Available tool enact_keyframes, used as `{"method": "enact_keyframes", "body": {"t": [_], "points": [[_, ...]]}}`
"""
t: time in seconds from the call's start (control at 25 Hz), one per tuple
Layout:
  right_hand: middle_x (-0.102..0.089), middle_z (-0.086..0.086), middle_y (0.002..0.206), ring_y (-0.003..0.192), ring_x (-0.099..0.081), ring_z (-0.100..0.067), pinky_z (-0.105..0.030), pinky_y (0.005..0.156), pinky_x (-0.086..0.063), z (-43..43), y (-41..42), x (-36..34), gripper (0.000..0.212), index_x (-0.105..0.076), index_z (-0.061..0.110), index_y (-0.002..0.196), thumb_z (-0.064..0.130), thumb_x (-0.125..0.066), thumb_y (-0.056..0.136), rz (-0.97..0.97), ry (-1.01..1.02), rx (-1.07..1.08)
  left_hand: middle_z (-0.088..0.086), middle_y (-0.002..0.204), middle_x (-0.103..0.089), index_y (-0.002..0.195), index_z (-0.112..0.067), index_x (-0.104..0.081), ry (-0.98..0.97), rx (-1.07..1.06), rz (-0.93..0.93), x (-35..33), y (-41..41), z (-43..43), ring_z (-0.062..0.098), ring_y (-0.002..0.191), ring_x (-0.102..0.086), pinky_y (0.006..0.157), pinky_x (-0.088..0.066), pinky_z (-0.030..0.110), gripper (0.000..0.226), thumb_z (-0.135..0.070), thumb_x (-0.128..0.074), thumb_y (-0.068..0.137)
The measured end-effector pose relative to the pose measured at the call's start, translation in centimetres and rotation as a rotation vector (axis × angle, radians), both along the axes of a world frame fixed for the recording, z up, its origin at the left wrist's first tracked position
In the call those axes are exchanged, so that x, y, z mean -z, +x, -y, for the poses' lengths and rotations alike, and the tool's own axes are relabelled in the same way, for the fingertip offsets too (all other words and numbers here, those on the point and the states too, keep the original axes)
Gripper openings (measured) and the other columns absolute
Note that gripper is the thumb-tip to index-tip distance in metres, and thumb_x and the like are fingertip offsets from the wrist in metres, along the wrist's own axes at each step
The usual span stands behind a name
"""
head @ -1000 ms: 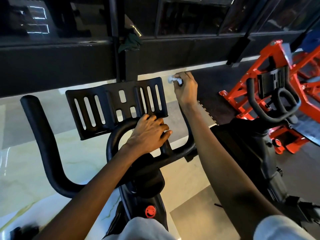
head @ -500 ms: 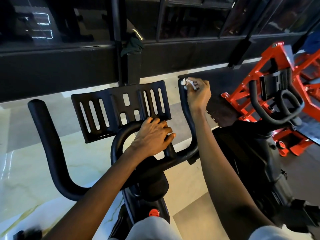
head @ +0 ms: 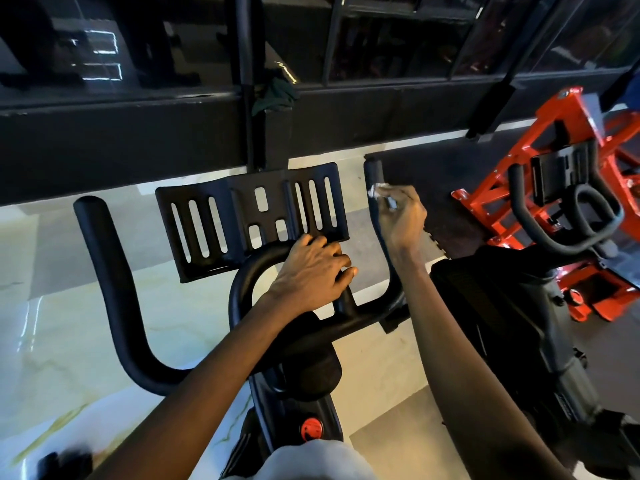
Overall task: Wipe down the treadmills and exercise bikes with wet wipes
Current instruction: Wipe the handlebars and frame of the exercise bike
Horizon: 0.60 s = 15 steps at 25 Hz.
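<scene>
Dark glass panels ran along the far wall above a pale marbled floor, where the black exercise bike stood with a red machine well off to its right. The person's right hand pinched a small crumpled wet wipe in its curled fingers and pressed it to the right handlebar horn, just below the rounded tip. The left hand lay curled over the centre loop beneath the slotted tray, seemingly steadying the bike. That wipe looked light, limp and damp, apt to bunch or tear; I judged it best wrapped round the stiff bar and gripped firmly through the cloth.
</scene>
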State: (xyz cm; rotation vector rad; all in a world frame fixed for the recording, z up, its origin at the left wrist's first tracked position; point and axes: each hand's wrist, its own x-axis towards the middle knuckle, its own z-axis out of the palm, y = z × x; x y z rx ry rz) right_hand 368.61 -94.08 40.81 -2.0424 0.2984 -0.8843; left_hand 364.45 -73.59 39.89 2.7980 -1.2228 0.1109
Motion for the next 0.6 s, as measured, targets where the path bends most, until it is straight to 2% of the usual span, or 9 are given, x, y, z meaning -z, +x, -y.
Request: {"method": "enact_keyframes", "body": {"t": [0.08, 0.2, 0.24, 0.44, 0.52, 0.6], "points": [[-0.069, -0.014, 0.108, 0.102, -0.068, -0.022, -0.03, 0.095, -0.056, 0.1, 0.5, 0.1, 0.018, -0.072, 0.005, 0.102, -0.003, -0.071, 0.086, -0.003, -0.04, 0.007, -0.004, 0.128, -0.063, 0.126, -0.029, -0.067, -0.007, -0.007, -0.006, 0.0, 0.0, -0.1, 0.018, 0.116, -0.054, 0.101, -0.033, 0.04, 0.051, -0.053, -0.027, 0.106], [-0.065, -0.007, 0.108, 0.096, -0.064, 0.001, -0.018, 0.086, -0.054, -0.1, 2.4, -1.8, 0.019, -0.071, 0.003, 0.108, -0.001, -0.067, 0.09, -0.049, 0.014, 0.032, -0.004, 0.128, -0.064, 0.126, -0.029, -0.067, 0.002, -0.003, 0.006, -0.1, 0.0, -0.1, 0.018, 0.116, -0.054, 0.1, -0.034, 0.04, 0.05, -0.053, -0.028, 0.106], [-0.065, -0.005, 0.107, 0.094, -0.063, 0.002, -0.015, 0.084, -0.053, -0.4, 2.4, -2.3, 0.019, -0.07, 0.002, 0.109, 0.0, -0.068, 0.091, -0.055, -0.003, 0.051, -0.003, 0.128, -0.064, 0.126, -0.029, -0.067, 0.003, -0.002, 0.007, -0.2, -0.1, -0.1, 0.018, 0.116, -0.054, 0.1, -0.034, 0.04, 0.05, -0.053, -0.028, 0.106], [-0.067, -0.003, 0.11, 0.097, -0.061, -0.011, -0.021, 0.084, -0.054, 0.1, -2.6, 0.4, 0.019, -0.074, 0.009, 0.108, 0.005, -0.071, 0.089, -0.234, -0.2, 0.064, -0.003, 0.127, -0.063, 0.126, -0.028, -0.066, -0.01, 0.032, 0.002, 0.0, 0.0, -0.5, 0.019, 0.114, -0.053, 0.099, -0.033, 0.04, 0.053, -0.055, -0.025, 0.106], [-0.067, -0.002, 0.112, 0.099, -0.062, -0.012, -0.014, 0.079, -0.049, 0.8, -4.4, 1.2, 0.022, -0.074, 0.01, 0.109, 0.005, -0.072, 0.088, -0.336, -0.254, 0.036, -0.002, 0.132, -0.059, 0.133, -0.028, -0.061, -0.013, 0.067, -0.023, -0.1, 0.0, -1.0, 0.019, 0.12, -0.049, 0.105, -0.03, 0.04, 0.054, -0.056, -0.025, 0.105], [-0.068, -0.002, 0.113, 0.097, -0.061, -0.011, -0.008, 0.075, -0.041, 0.9, -5.8, 1.2, 0.023, -0.075, 0.01, 0.111, 0.005, -0.072, 0.089, -0.398, -0.317, 0.032, -0.001, 0.14, -0.052, 0.141, -0.028, -0.054, -0.027, 0.11, -0.059, 0.0, -0.2, -1.9, 0.02, 0.132, -0.041, 0.116, -0.02, 0.041, 0.052, -0.056, -0.029, 0.105]]}}
